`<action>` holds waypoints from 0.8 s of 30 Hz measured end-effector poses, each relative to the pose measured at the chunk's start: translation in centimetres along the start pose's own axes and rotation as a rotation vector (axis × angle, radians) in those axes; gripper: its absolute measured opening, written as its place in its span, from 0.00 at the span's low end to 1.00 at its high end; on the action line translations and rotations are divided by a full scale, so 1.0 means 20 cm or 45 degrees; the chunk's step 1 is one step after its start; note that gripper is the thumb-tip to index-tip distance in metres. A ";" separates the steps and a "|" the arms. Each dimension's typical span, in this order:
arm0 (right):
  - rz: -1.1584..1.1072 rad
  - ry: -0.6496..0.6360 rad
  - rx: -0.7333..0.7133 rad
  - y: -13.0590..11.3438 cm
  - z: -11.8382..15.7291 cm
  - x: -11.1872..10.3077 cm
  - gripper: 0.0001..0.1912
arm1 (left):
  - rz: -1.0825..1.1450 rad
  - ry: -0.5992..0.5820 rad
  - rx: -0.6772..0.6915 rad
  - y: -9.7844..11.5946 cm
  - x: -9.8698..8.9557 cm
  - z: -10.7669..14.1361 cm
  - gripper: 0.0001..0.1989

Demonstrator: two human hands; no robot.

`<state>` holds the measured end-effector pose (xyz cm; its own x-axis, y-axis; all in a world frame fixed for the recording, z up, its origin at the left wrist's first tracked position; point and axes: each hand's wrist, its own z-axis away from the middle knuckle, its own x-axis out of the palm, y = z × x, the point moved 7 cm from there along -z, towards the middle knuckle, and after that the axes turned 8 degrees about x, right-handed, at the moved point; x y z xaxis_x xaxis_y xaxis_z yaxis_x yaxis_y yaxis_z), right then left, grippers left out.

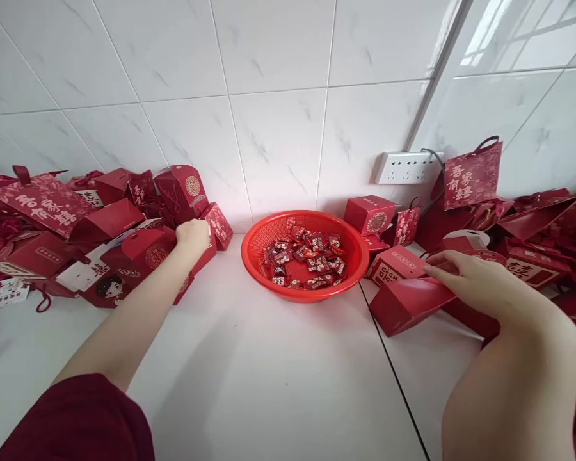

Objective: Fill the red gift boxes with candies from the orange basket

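At the left pile, my left hand [193, 235] is closed in a curl over a red gift box [205, 256]; its fingertips are hidden behind the knuckles. Beside it stand a tall red box [180, 191] with a gold round emblem and a patterned box [219, 225]. On the right, my right hand [468, 282] grips the edge of an open red gift box [408, 306] between thumb and fingers. Touching that one is another red box [396, 266] with printed characters. Between my hands, a red plastic basket [249, 256] holds small red wrapped candies [312, 256].
Heaped red boxes with ribbon handles, such as the patterned one [43, 203], fill the left side; more [537, 262] crowd the right. A white power strip [408, 168] is on the tiled wall [278, 141]. A dark seam [393, 365] crosses the white tabletop [269, 378].
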<state>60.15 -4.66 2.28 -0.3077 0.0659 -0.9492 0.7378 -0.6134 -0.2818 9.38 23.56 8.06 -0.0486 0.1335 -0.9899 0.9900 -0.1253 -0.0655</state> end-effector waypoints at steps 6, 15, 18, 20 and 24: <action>0.019 -0.038 0.000 0.00 -0.03 0.03 0.22 | -0.193 0.014 0.153 0.16 0.14 0.27 0.14; 0.010 -0.055 0.003 -0.01 -0.02 0.06 0.26 | -0.232 0.030 0.208 0.11 0.17 0.33 0.15; -0.009 -0.007 -0.070 0.00 -0.05 0.08 0.26 | -0.208 0.023 0.177 0.09 0.17 0.31 0.14; -0.008 0.003 -0.084 0.01 -0.08 0.10 0.26 | -0.185 0.018 0.135 0.07 0.17 0.28 0.16; 0.009 -0.061 -0.041 0.02 -0.09 0.13 0.27 | -0.103 0.012 0.057 0.03 0.15 0.20 0.18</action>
<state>60.77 -3.34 -0.50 -0.3304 0.0232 -0.9436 0.7587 -0.5882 -0.2801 9.32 19.97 4.62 -0.1265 0.1545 -0.9799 0.9759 -0.1576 -0.1508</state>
